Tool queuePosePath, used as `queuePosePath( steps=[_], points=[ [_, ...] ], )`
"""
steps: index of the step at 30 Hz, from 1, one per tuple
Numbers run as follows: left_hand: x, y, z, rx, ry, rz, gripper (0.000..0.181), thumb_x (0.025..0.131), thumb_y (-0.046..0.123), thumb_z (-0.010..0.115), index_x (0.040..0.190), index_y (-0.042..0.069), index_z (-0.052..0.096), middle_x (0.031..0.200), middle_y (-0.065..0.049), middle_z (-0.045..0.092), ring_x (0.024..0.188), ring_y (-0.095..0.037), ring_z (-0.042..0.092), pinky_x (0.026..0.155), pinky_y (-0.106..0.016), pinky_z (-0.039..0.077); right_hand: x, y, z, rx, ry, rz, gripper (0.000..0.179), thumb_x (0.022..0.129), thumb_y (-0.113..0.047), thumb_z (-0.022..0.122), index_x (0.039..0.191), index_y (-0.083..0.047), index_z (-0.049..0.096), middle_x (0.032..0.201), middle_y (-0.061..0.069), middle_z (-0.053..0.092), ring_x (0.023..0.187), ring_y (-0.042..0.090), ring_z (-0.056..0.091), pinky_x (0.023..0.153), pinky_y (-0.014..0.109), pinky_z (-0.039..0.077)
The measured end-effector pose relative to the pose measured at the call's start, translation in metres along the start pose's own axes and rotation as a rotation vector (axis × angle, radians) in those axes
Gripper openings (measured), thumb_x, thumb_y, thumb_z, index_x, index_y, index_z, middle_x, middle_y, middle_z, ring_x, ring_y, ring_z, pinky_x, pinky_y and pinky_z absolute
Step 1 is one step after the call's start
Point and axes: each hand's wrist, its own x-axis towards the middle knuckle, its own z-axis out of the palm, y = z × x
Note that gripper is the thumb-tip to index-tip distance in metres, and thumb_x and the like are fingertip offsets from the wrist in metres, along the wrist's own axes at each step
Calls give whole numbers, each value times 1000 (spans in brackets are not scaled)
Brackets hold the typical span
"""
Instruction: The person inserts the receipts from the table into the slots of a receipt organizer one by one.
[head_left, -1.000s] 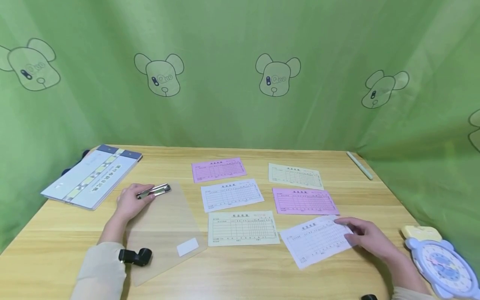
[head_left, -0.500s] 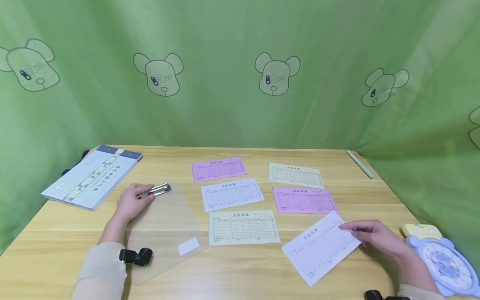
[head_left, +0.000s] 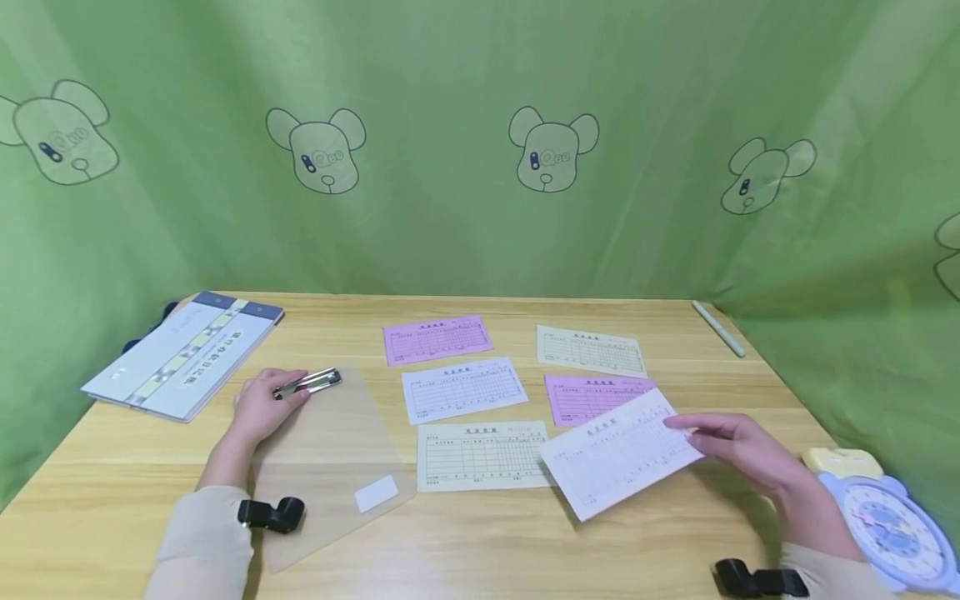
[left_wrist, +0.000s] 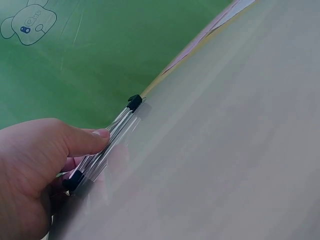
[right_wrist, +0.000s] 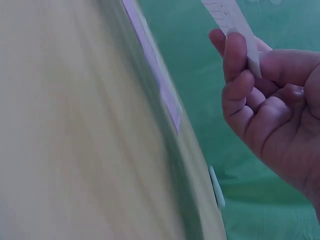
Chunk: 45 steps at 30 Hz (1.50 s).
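Note:
My left hand (head_left: pixel 264 405) grips the metal clip (head_left: pixel 309 382) of a see-through clipboard (head_left: pixel 322 475) lying on the left of the table. In the left wrist view the thumb presses on the clip (left_wrist: pixel 107 145) from above. At the right, my right hand (head_left: pixel 750 454) pinches a white printed slip (head_left: pixel 618 454) by its right edge, thumb against fingers. The slip is raised and tilted, covering parts of a pink slip (head_left: pixel 588 398) and a pale green slip (head_left: pixel 480 458). The right wrist view shows the held slip (right_wrist: pixel 240 25) nearly edge-on.
Farther back lie another pink slip (head_left: pixel 437 340), a white slip (head_left: pixel 463 390) and a pale green slip (head_left: pixel 591 350). A booklet (head_left: pixel 187 354) is at the left. A light green pen (head_left: pixel 718 329) lies far right, above a blue toy clock (head_left: pixel 892 525). A green curtain (head_left: pixel 450 233) hangs behind.
My right hand has lifted the white slip off the table and carried it up and left over its neighbours, after first turning it. My left hand stays on the clip.

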Motion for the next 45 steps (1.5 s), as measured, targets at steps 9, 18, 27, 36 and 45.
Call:
queuePosePath(
  steps=[9, 18, 27, 36, 45],
  points=[
    [0, 1, 0, -12, -11, -5, 38, 80, 19, 60, 113, 2, 54, 111, -21, 46, 101, -38, 35, 82, -50, 19, 44, -19, 30, 65, -41, -51, 37, 81, -4, 54, 115, 9, 48, 126, 23, 36, 102, 5, 46, 79, 28, 41],
    [-1, 0, 2, -21, 15, 1, 38, 80, 26, 59, 112, 4, 57, 108, -19, 47, 98, -36, 36, 81, -48, 20, 88, -44, 70, 233, -134, -42, 39, 80, 7, 48, 119, 12, 42, 114, 30, 45, 92, 29, 55, 79, 47, 39],
    [0, 0, 1, -7, -8, -9, 37, 82, 22, 58, 113, 2, 55, 110, -20, 46, 101, -38, 36, 82, -49, 20, 125, -68, 120, 93, -148, 14, 40, 78, 2, 50, 117, -4, 52, 97, 14, 58, 77, 36, 53, 73, 47, 42],
    [0, 3, -1, 0, -23, -27, 38, 83, 23, 56, 114, 2, 54, 111, -21, 45, 101, -38, 35, 82, -50, 20, 154, -84, 165, 137, -239, 6, 41, 76, 9, 48, 116, 0, 53, 109, 15, 54, 72, 25, 57, 69, 34, 46],
    [0, 2, 0, 25, -37, -36, 39, 84, 24, 54, 115, 2, 53, 113, -21, 44, 102, -39, 35, 82, -51, 20, 169, -98, 208, 158, -255, 81, 43, 75, 12, 47, 115, -3, 55, 111, 14, 52, 72, 24, 60, 67, 34, 47]
  ],
)
